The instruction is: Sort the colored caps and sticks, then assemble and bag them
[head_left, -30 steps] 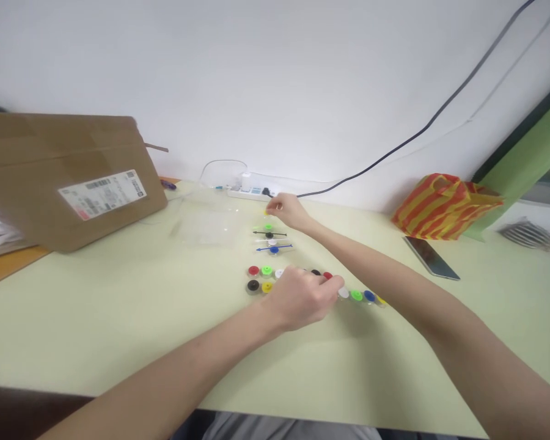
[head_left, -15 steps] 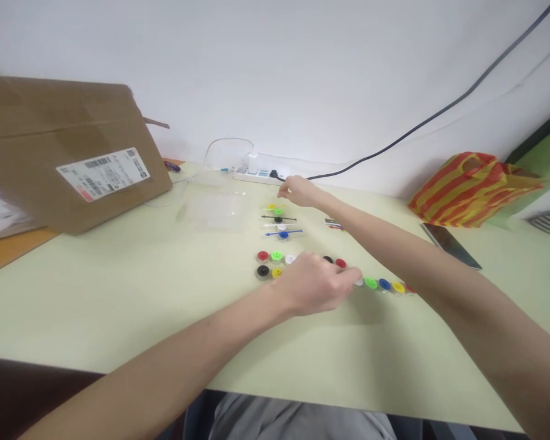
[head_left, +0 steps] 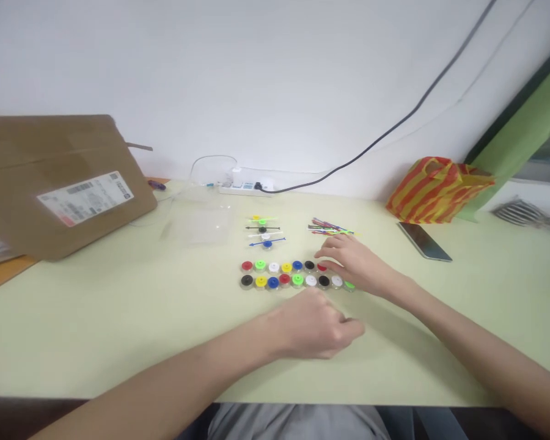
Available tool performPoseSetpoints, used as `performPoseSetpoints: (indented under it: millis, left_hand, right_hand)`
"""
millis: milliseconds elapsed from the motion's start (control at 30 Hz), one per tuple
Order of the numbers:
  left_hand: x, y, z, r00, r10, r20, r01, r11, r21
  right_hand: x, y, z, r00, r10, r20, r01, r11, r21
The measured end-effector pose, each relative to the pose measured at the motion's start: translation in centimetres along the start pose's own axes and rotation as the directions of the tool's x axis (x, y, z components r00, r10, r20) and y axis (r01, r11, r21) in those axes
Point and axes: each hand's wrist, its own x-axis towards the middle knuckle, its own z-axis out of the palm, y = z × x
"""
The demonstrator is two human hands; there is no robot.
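My left hand [head_left: 319, 329] is closed just in front of two rows of small coloured discs on clear round bases. Whatever its curled fingers hold, if anything, is hidden. Over the right end of those rows, my right hand [head_left: 355, 263] has its fingers bent and apart, nearest to a red disc [head_left: 321, 267]. Nothing shows between them. Among the other discs are a black disc [head_left: 246, 280] and a blue disc [head_left: 274, 283]. Farther back, a column of discs carries arrow pointers, including a blue arrow [head_left: 275, 242]. Loose coloured arrows [head_left: 326, 227] lie piled beyond my right hand.
A cardboard box [head_left: 77, 189] with a label leans at the left. A clear plastic bag [head_left: 199, 223] lies behind the rows, near a power strip [head_left: 245, 187]. At the right are a phone [head_left: 425, 242] and a striped bag [head_left: 433, 189].
My right hand has come back from the arrow column to the right end of the disc rows. My left hand has drawn nearer to me, off the discs. The view has shifted.
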Motion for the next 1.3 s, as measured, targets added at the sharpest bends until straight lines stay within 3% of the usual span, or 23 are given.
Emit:
performPoseSetpoints:
  millis: [133,200,433,600,700,833,933,1033,1133,1233,1300]
  left_hand:
    - [-0.1,-1.1,0.0,0.998,-0.044,-0.045,0.043,0.999,-0.004]
    - [0.0,-1.8,-0.3,0.996,-0.076,-0.051,0.076,0.997,0.001]
    - [0.5,-2.8,-1.5,0.990,-0.121,-0.078,0.121,0.993,-0.006]
    - [0.7,-2.9,-1.6,0.988,-0.127,-0.087,0.128,0.992,0.006]
    - [0.6,-3.1,-1.4,0.984,-0.150,-0.091,0.151,0.989,0.004]
    - [0.3,-3.5,-1.2,0.976,-0.196,-0.098,0.195,0.981,-0.019]
    - [0.1,-3.7,-1.1,0.969,-0.231,-0.090,0.228,0.973,-0.040]
    - [0.1,-3.8,-1.3,0.959,-0.272,-0.083,0.268,0.962,-0.060]
    - [0.2,-3.8,-1.4,0.943,-0.322,-0.088,0.316,0.946,-0.071]
    - [0.5,-4.0,-1.5,0.911,-0.387,-0.141,0.378,0.922,-0.090]
    - [0.7,-4.2,-1.6,0.887,-0.419,-0.194,0.405,0.908,-0.110]
  right_hand:
    - [0.3,0.8,0.3,0.991,0.122,-0.059,-0.097,0.942,0.321]
    - [0.3,1.3,0.4,0.989,0.127,-0.071,-0.091,0.922,0.377]
    - [-0.8,3.0,0.4,0.990,0.110,-0.089,-0.102,0.991,0.087]
    - [-0.8,2.2,0.8,0.983,0.120,-0.137,-0.092,0.977,0.194]
    - [-0.6,1.7,1.0,0.990,0.097,-0.099,-0.073,0.973,0.221]
    - [-0.7,2.0,0.3,0.978,0.206,-0.028,-0.198,0.965,0.172]
    - [-0.7,2.6,-0.3,0.958,0.286,-0.020,-0.285,0.958,0.033]
    - [-0.7,3.0,-0.3,0.953,0.304,-0.018,-0.304,0.946,-0.110]
    - [-0.6,3.1,0.0,0.953,0.303,-0.001,-0.299,0.943,-0.144]
    - [-0.6,3.3,0.1,0.947,0.317,-0.043,-0.317,0.948,0.005]
    - [-0.7,3.2,-0.2,0.951,0.300,-0.074,-0.264,0.914,0.309]
